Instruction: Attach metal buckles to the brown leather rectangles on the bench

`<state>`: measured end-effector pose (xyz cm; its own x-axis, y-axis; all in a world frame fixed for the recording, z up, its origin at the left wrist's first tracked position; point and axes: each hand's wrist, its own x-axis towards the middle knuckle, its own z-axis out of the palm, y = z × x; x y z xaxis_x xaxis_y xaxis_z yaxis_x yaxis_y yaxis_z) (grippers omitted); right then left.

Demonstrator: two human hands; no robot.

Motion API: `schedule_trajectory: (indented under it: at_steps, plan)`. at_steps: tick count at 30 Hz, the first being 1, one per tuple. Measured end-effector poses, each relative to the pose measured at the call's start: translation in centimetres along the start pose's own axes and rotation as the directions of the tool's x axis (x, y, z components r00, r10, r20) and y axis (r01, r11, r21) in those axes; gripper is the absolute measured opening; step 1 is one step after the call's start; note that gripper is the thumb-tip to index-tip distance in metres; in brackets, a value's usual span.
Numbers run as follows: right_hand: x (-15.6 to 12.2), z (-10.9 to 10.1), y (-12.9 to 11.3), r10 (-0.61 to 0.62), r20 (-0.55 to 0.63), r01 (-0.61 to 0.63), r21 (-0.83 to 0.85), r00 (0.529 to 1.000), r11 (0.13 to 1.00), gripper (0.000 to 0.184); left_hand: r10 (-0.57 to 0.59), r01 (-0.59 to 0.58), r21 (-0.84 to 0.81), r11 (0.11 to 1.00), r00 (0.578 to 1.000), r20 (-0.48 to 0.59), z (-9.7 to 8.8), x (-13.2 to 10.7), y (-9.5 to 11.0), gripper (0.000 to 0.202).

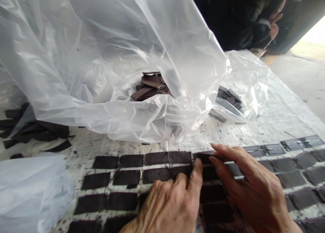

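Observation:
Between the thumb and index finger of my right hand (pixel 250 180) is the right end of a dark brown rectangular piece (pixel 204 155), in the back row. The right edge of this piece looks slightly raised. My left hand (pixel 175 202) lies over the rows, its index finger stretched to the left front edge of the same piece and its other fingers bent. Directly left of it lies a flat dark rectangle (pixel 180 156) of the same kind. Both hands cover parts of the rows below them.
Several rows of dark rectangles (pixel 95 181) lie on a pale, stained cloth (pixel 286 114). Behind them a large clear plastic bag (pixel 122 119) holds loose brown pieces (pixel 152 85). Grey pieces (pixel 230 97) sit in plastic at right, and a dark pile (pixel 38 129) lies at left.

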<state>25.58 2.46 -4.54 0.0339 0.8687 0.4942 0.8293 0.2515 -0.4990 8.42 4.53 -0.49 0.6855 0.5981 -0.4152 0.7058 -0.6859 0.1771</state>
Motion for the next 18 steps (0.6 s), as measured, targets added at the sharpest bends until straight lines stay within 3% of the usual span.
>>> schedule_trajectory:
  at_steps: [5, 11, 15, 18]
  plan:
    - [0.0, -0.3, -0.2, -0.05, -0.013, 0.05, -0.026, 0.999, 0.998, 0.022, 0.026, -0.025, 0.034, 0.999, 0.998, -0.052, 0.5, -0.1, -0.2, 0.074]
    - [0.1, -0.3, 0.3, -0.008, 0.02, 0.01, -0.116, 1.0, 0.993, 0.02, 0.03, -0.017, 0.084, 0.996, 0.987, -0.157, 1.4, -0.1, -0.8, 0.075]
    - [0.0, -0.4, 0.7, 0.029, 0.032, -0.024, -0.156, 0.999, 0.987, 0.021, 0.078, -0.061, 0.073, 0.995, 0.961, -0.266, 2.3, -0.2, -1.1, 0.078]
    - [-0.4, -1.2, 1.0, 0.054, -0.028, -0.058, -0.156, 0.998, 0.986, 0.024, 0.097, -0.066, 0.103, 0.992, 0.936, -0.338, 2.8, -0.2, -1.2, 0.077]
